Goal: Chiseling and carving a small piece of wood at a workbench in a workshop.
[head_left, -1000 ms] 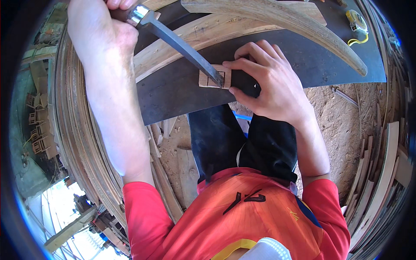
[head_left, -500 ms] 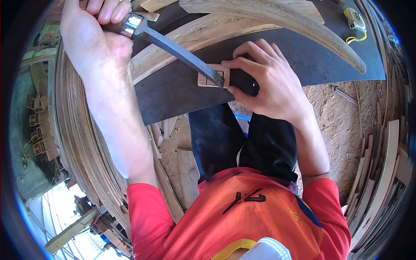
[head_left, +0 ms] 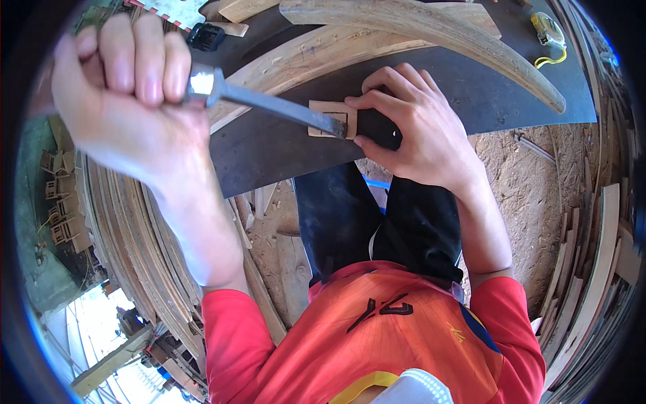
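My left hand (head_left: 134, 81) is closed round the handle of a chisel (head_left: 276, 106), whose metal collar shows beside the fingers. The grey blade slants down to the right, and its tip meets a small pale wooden block (head_left: 319, 128) inside a dark rectangular outline. My right hand (head_left: 420, 128) pinches the block's right end between thumb and fingers. A black piece (head_left: 377, 128) shows within that grip, against the block; I cannot tell whether the two are joined. Block and black piece lie on the dark tabletop (head_left: 256, 158) near its front edge.
Behind the block lie a curved wooden piece (head_left: 431, 30) and another curved timber (head_left: 282, 57). A tape measure (head_left: 550, 30) sits at the far right, a small black object (head_left: 205, 37) at the far left. Long wooden strips (head_left: 128, 236) are stacked left, more boards (head_left: 585, 283) right.
My left hand has swung left and slightly down, tilting the chisel to a flatter angle. The blade's tip stays at the block's outline. My right hand has barely moved.
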